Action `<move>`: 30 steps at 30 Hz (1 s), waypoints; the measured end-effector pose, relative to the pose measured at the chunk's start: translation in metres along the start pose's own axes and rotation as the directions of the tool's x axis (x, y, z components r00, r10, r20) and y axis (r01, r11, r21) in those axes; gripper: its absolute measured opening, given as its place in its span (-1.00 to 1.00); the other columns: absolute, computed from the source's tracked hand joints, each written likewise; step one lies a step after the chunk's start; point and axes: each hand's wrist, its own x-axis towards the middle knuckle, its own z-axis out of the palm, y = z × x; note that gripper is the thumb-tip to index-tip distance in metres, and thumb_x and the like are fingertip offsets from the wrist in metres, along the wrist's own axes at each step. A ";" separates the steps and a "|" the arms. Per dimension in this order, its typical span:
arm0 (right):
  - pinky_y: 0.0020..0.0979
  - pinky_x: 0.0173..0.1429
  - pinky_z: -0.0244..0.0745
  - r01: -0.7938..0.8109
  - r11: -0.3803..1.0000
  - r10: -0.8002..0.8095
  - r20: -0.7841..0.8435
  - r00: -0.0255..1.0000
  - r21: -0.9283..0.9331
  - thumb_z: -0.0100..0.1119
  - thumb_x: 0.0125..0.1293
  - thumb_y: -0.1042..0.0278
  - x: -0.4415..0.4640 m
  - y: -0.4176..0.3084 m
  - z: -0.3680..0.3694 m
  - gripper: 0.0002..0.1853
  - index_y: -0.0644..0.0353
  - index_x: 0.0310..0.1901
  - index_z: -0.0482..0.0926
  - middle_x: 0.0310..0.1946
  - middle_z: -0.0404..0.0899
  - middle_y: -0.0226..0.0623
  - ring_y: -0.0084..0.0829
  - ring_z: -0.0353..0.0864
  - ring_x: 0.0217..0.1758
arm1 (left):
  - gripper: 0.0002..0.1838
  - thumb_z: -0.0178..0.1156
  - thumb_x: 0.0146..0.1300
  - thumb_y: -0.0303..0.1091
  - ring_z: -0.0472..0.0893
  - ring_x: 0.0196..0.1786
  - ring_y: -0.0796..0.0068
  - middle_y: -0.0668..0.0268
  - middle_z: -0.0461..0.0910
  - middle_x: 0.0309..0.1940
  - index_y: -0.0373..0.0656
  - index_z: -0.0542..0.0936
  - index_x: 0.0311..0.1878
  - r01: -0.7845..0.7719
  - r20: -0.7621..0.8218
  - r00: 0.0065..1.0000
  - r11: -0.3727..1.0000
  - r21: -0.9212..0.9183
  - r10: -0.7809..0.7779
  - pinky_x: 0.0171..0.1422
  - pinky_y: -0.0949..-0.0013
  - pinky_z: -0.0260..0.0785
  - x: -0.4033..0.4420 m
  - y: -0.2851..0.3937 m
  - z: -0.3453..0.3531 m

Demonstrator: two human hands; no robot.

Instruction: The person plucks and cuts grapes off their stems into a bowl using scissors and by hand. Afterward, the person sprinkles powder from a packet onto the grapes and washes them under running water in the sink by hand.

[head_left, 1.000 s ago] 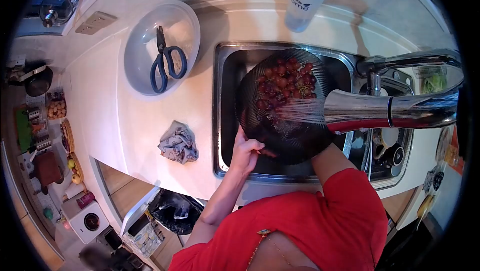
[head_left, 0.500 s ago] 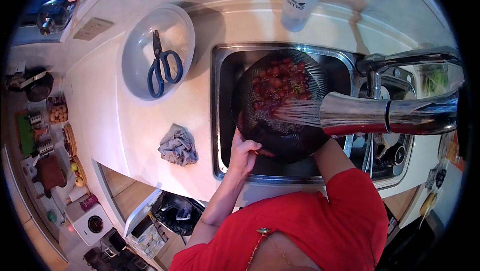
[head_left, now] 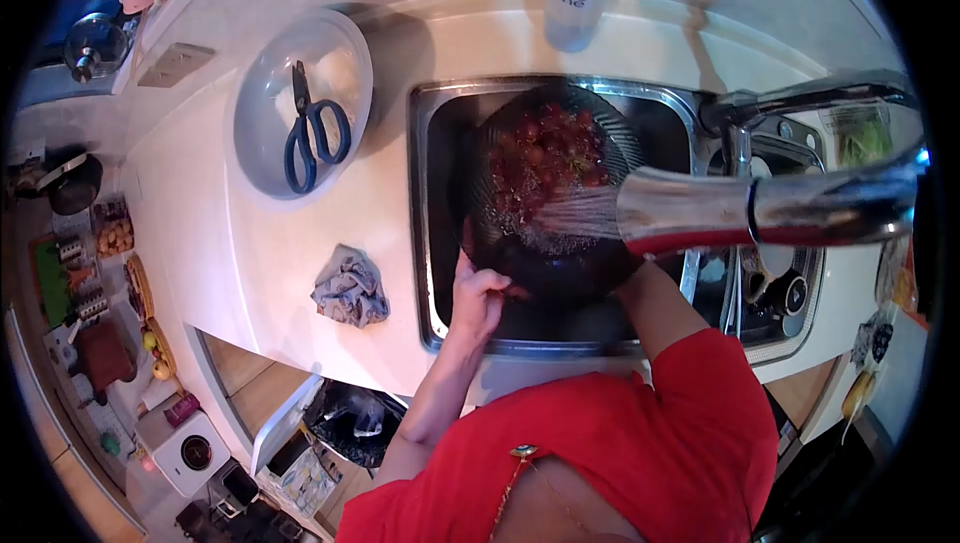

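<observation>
A clear ribbed bowl (head_left: 487,188) is held over the left basin of the steel sink (head_left: 418,243). Small round red fruits, which look like grapes (head_left: 550,148), lie in it among water and bits of green stem. A spray of water falls into the bowl from the chrome faucet head (head_left: 690,208). My left hand (head_left: 480,301) grips the bowl's near left edge, thumb bent against the side. On the right, my forearm (head_left: 655,303) reaches under the bowl and faucet; the fingers of my right hand are hidden there.
Left of the sink stand a white bowl (head_left: 245,143) with blue-handled scissors (head_left: 303,138) across it and a crumpled cloth (head_left: 350,286). A blue-capped bottle (head_left: 578,3) stands behind. Dishes sit in the right basin (head_left: 790,293). Below, a bin (head_left: 350,418) is open.
The whole view has shifted slightly. The bowl appears tipped a little differently, with its fruit spread differently under the running water. My left hand keeps its hold on the edge.
</observation>
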 end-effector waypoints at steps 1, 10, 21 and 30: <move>-0.32 -0.01 0.47 0.013 1.000 -0.013 -0.009 1.000 0.023 0.01 0.24 0.20 0.009 0.002 0.002 -0.70 0.14 -0.05 0.48 -0.19 0.56 -0.23 -0.30 0.54 -0.10 | -0.01 -0.08 -0.30 -0.66 0.47 0.03 0.13 0.13 0.35 0.10 -0.01 0.00 0.40 -0.006 0.020 1.000 1.000 0.022 0.005 -0.24 0.16 0.58 -0.002 0.003 0.001; -0.52 -0.52 0.40 0.005 0.327 0.520 -0.184 0.834 0.945 -0.01 0.24 0.18 0.005 -0.033 -0.044 -0.82 0.08 -0.32 0.48 -0.58 0.50 -0.46 -0.55 0.47 -0.58 | -0.10 -0.08 -0.27 -0.61 0.49 0.01 0.11 0.17 0.39 0.09 0.01 0.10 0.34 -0.204 0.011 0.979 0.957 0.205 0.206 -0.25 0.05 0.58 -0.015 -0.001 -0.032; 0.34 0.28 -0.14 -0.094 0.596 -0.200 -0.260 0.945 -0.798 0.18 0.09 -0.09 -0.040 -0.199 -0.002 -0.17 -0.15 0.36 0.02 0.35 -0.13 0.12 0.41 -0.22 0.34 | -0.14 -0.06 -0.28 -0.68 0.58 -0.26 0.34 0.24 0.44 -0.03 0.01 0.19 0.27 -0.148 0.085 0.987 0.976 0.159 0.135 -0.55 0.44 0.52 -0.040 -0.061 -0.024; 0.17 0.38 -0.30 0.177 0.406 -0.282 0.061 0.957 -0.897 0.02 0.19 -0.15 -0.042 -0.154 -0.038 -0.26 -0.19 0.37 0.03 0.40 -0.24 0.07 0.17 -0.24 0.43 | -0.06 -0.07 -0.33 -0.67 0.44 0.06 0.25 0.25 0.33 0.11 0.03 0.12 0.34 -0.065 0.081 0.995 0.987 0.148 0.053 -0.16 0.33 0.57 -0.038 -0.072 -0.043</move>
